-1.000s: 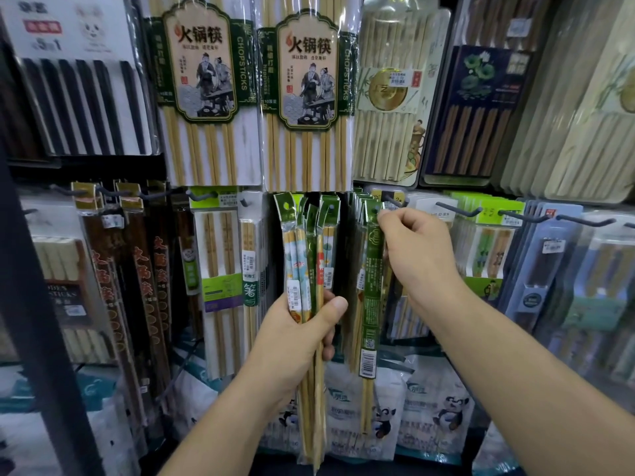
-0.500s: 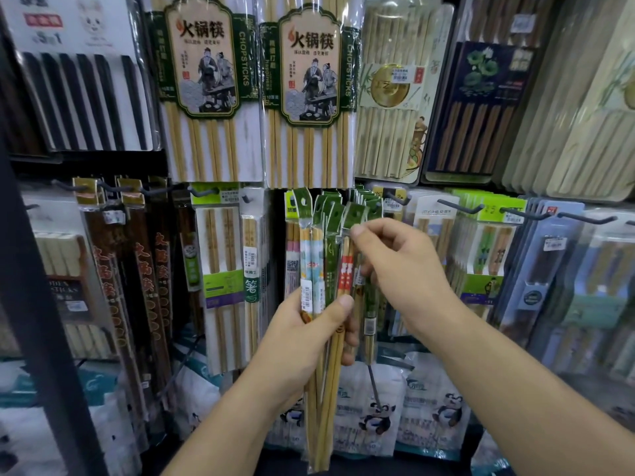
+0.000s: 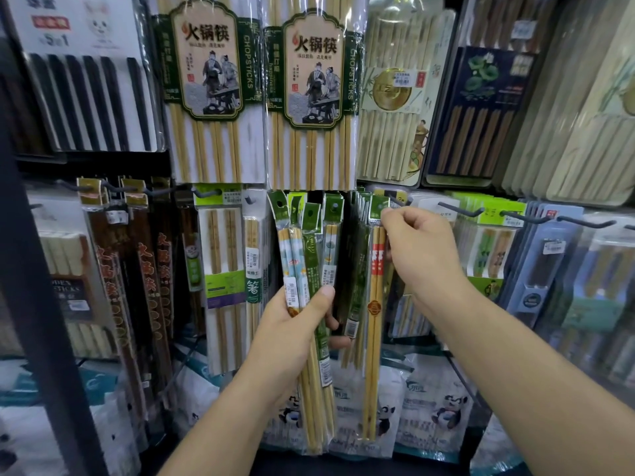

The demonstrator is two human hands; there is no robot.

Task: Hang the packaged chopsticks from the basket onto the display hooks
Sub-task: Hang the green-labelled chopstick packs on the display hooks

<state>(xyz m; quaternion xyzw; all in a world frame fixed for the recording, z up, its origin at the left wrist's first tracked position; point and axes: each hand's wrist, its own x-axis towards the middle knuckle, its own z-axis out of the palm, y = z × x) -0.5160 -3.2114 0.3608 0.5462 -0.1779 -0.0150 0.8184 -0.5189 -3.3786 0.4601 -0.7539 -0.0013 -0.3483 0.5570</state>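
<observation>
Two hands are raised in front of the display rack [image 3: 31, 304], both grasping stock. The left hand [image 3: 295, 324] is lower and nearer the middle. It is clenched around a bundle of packs [image 3: 318, 389], with the thumb laid across the front. Four green header cards fan out above the fist, so four packs by that count. The bare bamboo ends hang well below the wrist.

The right hand [image 3: 419, 249] is higher and to the right. Its thumb and forefinger pinch the top of one single pack [image 3: 375, 304], a pair of pale chopsticks with a red band. The pinch is on the right edge of the pack's green header card [image 3: 378, 208], so the whole pack hangs straight down below and to the left of the fingers, just beside the bundle but apart from it.

The header sits against the tip of a dark hook [image 3: 398, 201] in the rack's middle row. Whether its hole is over the hook cannot be told. A stack of hung packs [image 3: 359, 242] is just behind it.

Three more hook ends stick out toward the rack's right edge. In the top row hang two large packs [image 3: 209, 80] with green-and-cream labels, and panda bags [image 3: 441, 407] line the bottom edge.
</observation>
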